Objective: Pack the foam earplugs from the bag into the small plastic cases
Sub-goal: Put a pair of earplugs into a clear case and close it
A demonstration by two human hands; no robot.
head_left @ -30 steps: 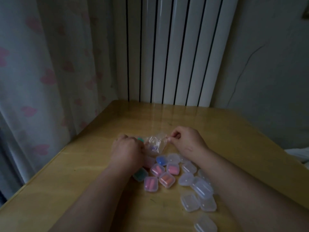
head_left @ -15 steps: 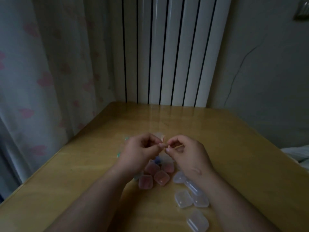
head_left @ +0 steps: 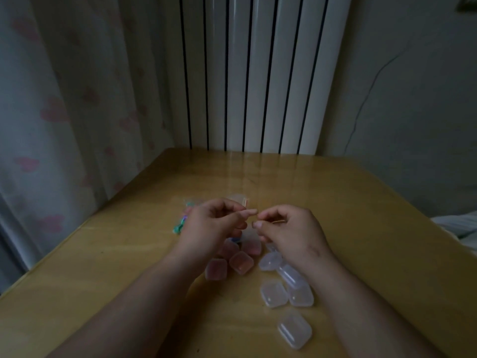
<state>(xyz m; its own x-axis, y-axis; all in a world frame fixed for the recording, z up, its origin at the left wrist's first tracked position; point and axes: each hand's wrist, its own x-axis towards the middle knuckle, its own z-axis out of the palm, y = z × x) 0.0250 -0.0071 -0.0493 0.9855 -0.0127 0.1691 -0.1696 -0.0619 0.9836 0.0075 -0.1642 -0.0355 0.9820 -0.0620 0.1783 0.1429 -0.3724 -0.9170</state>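
The head camera is looking down at a yellowish wooden tabletop (head_left: 103, 280), and both hands are hovering above its middle. The left hand (head_left: 214, 226) and the right hand (head_left: 286, 232) are curling inward with thumb and forefinger tips drawn together, the two pinches almost touching. What is sitting between them is too small and dim to name, so I cannot tell whether either hand is really gripping anything. The clear plastic bag of coloured foam earplugs (head_left: 184, 218) is lying on the tabletop just beyond the left hand, partly hidden by it. Closed small square plastic cases showing pink inside (head_left: 241, 263) are clustering under the hands; empty clear plastic cases (head_left: 273, 294) are trailing toward the viewer beside the right forearm.

The person is probably readying a piece for a case. Doing that well is calling for a light fingertip pinch — foam is likely squashing easily — and for working low over the cluster, so a dropped plug is not rolling away, while keeping packed and empty cases apart.
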